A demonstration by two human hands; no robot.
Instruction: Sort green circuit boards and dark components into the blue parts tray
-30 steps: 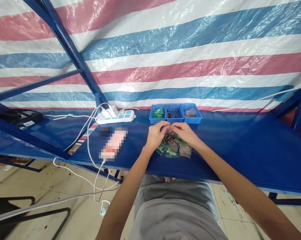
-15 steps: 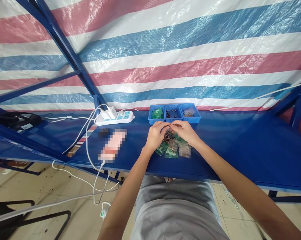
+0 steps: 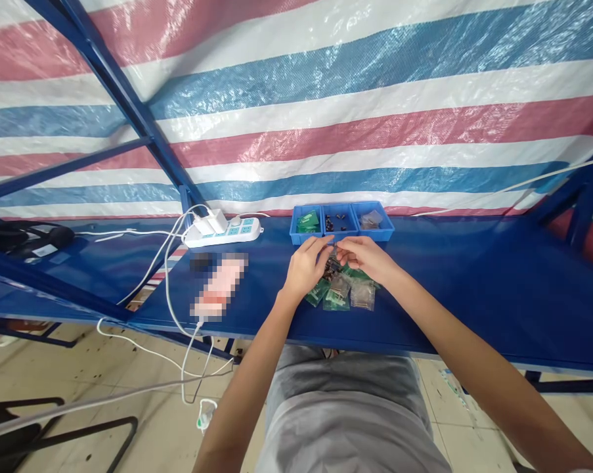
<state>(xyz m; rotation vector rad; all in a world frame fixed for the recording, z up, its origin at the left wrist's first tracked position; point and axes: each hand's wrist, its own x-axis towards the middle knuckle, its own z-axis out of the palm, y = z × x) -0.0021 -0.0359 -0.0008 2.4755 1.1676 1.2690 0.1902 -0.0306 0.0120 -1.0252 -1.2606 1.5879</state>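
Observation:
Over a pile of small parts, my left hand (image 3: 303,268) has its fingers stretched forward and the thumb apart, with no held thing visible. Close by on the right, my right hand (image 3: 370,261) has its fingertips pressed together; whatever is in them is too small to name. Beneath both hands lie small dark parts (image 3: 332,269), partly hidden by the fingers. Around them are green packets (image 3: 336,302) and a clear plastic bag (image 3: 362,294) with small pieces inside. Just beyond the fingertips stands a blue three-compartment bin (image 3: 339,230).
The bin holds green packets (image 3: 308,222) at left, dark parts in the middle and clear bags (image 3: 372,220) at right. A white power strip (image 3: 223,231) with cables, a blurred pink object (image 3: 222,286) and a black bag (image 3: 27,240) lie leftward on the blue table (image 3: 463,289).
My fingertips, which met over the pile, have drawn slightly apart. The view has shifted a little; the bin and packets look the same.

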